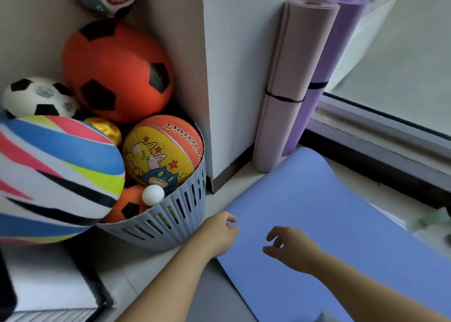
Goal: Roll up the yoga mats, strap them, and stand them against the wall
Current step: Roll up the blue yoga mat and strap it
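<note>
Blue foam: an unrolled mat [329, 224] was seen lying flat on the floor, its far end curved up slightly beside the two rolled mats. Its near end and right side were cut off by the frame, so its full length could not be judged.

- Left hand [219, 234]: held at the mat's left edge, fingers loosely curled, nothing seen in them. The fingertips were partly tucked out of sight; contact with the mat could not be told.
- Right hand [290, 246]: held over the mat's middle, thumb and fingers loosely bent and apart, nothing grasped. Whether it touched the foam could not be told.
- Mauve rolled mat [290, 82]: stood upright against the white wall [234, 77], bound by a thin black strap [284, 99] about halfway down.
- Purple rolled mat [334, 53]: stood just behind the mauve one and touching it, largely hidden by it. A dark band [317, 85] was seen only in part; its foot was screened by the blue mat's curled end.
- Window frame [380, 126]: ran along the floor to the right; a blurred greenish object at the far right edge could not be identified.
- Grey slotted basket [175, 214]: stood left of the wall corner, heaped with balls, among them an orange ball with black patches [117, 70], a cartoon-printed basketball [163, 151], a black-and-white football [39, 97], and a small white ball [153, 194]. A striped ball [56, 175] was blurred and cropped at the left edge. Balls lower in the basket were mostly hidden.
</note>
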